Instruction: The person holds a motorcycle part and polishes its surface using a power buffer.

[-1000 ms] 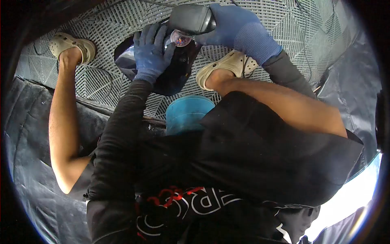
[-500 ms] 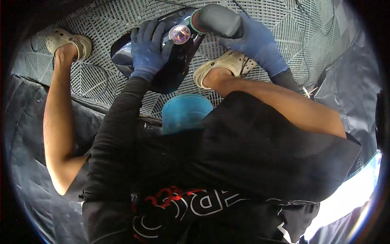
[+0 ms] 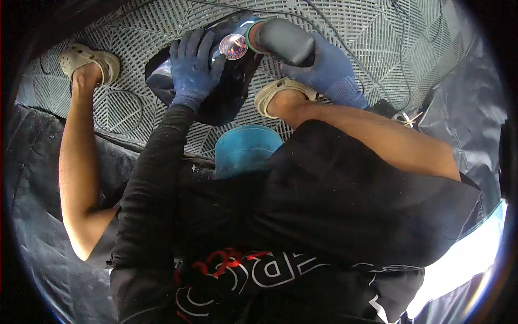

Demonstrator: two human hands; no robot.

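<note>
Glossy black curved panel (image 3: 233, 82), far centre, on grey lattice floor (image 3: 372, 35); left blue-gloved hand (image 3: 193, 69) spread flat on it. Dark-grey rounded tool (image 3: 286, 41), gripped by right blue-gloved hand (image 3: 326, 70), at panel's right side. Light-blue round bucket (image 3: 243, 154), nearer than panel.

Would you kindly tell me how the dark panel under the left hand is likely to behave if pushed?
The panel is probably stiff, as no sag shows beneath the left hand. Its glossy reflections suggest a slippery surface. It might slide or rock on the mat, since it looks curved and no clamp is visible.
</note>
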